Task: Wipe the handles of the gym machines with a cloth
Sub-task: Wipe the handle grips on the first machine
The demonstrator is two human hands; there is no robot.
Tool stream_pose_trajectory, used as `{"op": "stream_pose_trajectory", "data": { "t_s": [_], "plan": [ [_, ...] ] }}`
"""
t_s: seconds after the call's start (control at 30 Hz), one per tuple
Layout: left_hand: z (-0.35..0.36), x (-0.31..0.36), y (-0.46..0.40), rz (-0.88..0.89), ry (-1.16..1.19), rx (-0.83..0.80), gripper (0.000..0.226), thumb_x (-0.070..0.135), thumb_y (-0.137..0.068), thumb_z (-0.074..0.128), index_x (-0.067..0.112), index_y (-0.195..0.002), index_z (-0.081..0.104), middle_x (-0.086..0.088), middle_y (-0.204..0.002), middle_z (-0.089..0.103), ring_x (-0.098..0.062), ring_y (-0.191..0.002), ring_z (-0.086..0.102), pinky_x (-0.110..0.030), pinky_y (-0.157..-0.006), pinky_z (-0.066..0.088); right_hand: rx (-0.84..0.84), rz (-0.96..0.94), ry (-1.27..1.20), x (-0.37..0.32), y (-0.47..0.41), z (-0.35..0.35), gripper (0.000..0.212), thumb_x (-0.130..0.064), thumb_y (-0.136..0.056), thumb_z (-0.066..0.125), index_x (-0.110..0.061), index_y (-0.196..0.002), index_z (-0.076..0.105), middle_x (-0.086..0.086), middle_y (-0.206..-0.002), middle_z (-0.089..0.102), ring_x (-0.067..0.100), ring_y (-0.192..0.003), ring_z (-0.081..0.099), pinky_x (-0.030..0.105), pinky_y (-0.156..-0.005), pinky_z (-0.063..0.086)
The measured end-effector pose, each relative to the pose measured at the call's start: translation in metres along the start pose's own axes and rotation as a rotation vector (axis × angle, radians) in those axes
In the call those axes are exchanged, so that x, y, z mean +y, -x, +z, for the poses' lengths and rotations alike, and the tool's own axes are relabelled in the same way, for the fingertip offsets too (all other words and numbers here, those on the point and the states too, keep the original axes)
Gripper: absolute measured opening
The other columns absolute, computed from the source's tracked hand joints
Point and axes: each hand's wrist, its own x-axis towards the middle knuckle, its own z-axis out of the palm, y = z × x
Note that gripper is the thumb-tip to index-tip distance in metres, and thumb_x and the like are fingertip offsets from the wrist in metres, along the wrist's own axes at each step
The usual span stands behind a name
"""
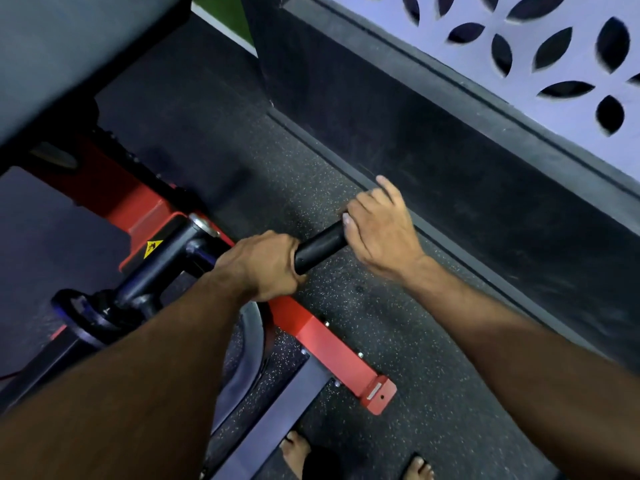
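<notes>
Handle of the gym machine, a black round rubber-sleeved bar (320, 245), sticks out from the machine's dark metal arm at mid-frame, above the floor, and both hands are on it. Nearest the camera, two bare feet (294, 452) stand on the black rubber floor flecked with pale specks (398, 341), and two bare forearms reach forward from the lower edge. The left hand (263, 265) is wrapped round the inner part of the handle, fingers curled fully over the bar and knuckles up, in a firm grip. The right hand (381, 230) covers the handle's outer end: the thumb lies along the bar's tip and the fingers bend loosely over the end, the forefinger raised slightly. Whether this hand truly clasps the end or only rests on it cannot be told. No cloth shows in either hand.

Under the left forearm runs one red painted steel frame rail (332, 348), boxy and bolted, ending in a flat foot on the floor. One yellow triangular warning sticker (152, 247) sits on the dark arm just left of the left hand. Further off, a grey padded seat (69, 53) fills the upper left. Along the right, a black raised ledge (450, 133) runs below a pale wall panel cut with leaf-shaped holes (519, 39).
</notes>
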Motion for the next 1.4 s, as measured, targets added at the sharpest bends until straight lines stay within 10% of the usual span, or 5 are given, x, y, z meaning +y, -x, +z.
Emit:
{"op": "stream_pose_trajectory", "data": {
  "t_s": [0.43,0.93,1.1,1.3,1.4],
  "plan": [
    [0.001,0.0,-0.001,-0.006,0.003,-0.008,0.023,0.045,-0.071,0.066,0.028,-0.071,0.051,0.008,-0.065,0.057,-0.018,-0.065,0.061,-0.024,-0.06,0.041,-0.059,0.043,0.035,-0.031,-0.014,-0.001,0.044,-0.034,-0.101,0.028,-0.021,-0.07,0.057,0.001,-0.072,0.064,0.021,-0.072,0.053,0.041,-0.106,0.037],
    [0.001,0.001,-0.001,0.01,-0.018,0.015,0.023,0.043,-0.072,0.066,0.026,-0.071,0.05,0.007,-0.066,0.057,-0.022,-0.067,0.062,-0.026,-0.06,0.039,-0.1,-0.275,0.045,0.029,-0.006,-0.004,0.046,-0.035,-0.107,0.027,-0.011,-0.1,0.065,0.005,-0.086,0.06,0.023,-0.082,0.055,0.041,-0.115,0.03],
    [0.0,0.001,-0.001,-0.002,-0.015,0.006,0.025,0.044,-0.071,0.066,0.025,-0.071,0.051,0.006,-0.066,0.057,-0.024,-0.069,0.065,-0.026,-0.059,0.04,-0.133,-0.079,0.067,-0.013,-0.03,-0.013,0.046,-0.026,-0.1,0.043,-0.016,-0.056,0.04,0.0,-0.049,0.046,0.024,-0.046,0.049,0.044,-0.07,0.056],
    [0.003,0.0,-0.002,0.013,-0.022,0.017,0.024,0.045,-0.071,0.065,0.026,-0.072,0.051,0.005,-0.069,0.058,-0.026,-0.073,0.066,-0.027,-0.063,0.046,-0.078,-0.275,0.024,0.015,0.003,-0.002,0.043,-0.032,-0.107,0.028,-0.01,-0.108,0.066,0.006,-0.092,0.062,0.022,-0.089,0.056,0.042,-0.119,0.028],
    [0.003,-0.002,-0.002,0.006,-0.012,0.012,0.024,0.046,-0.069,0.064,0.026,-0.072,0.051,0.006,-0.068,0.057,-0.025,-0.071,0.065,-0.027,-0.063,0.045,-0.124,-0.067,0.033,-0.003,-0.007,-0.007,0.044,-0.034,-0.105,0.025,-0.017,-0.089,0.063,0.003,-0.083,0.062,0.021,-0.084,0.058,0.045,-0.12,0.026]
  ]
}}
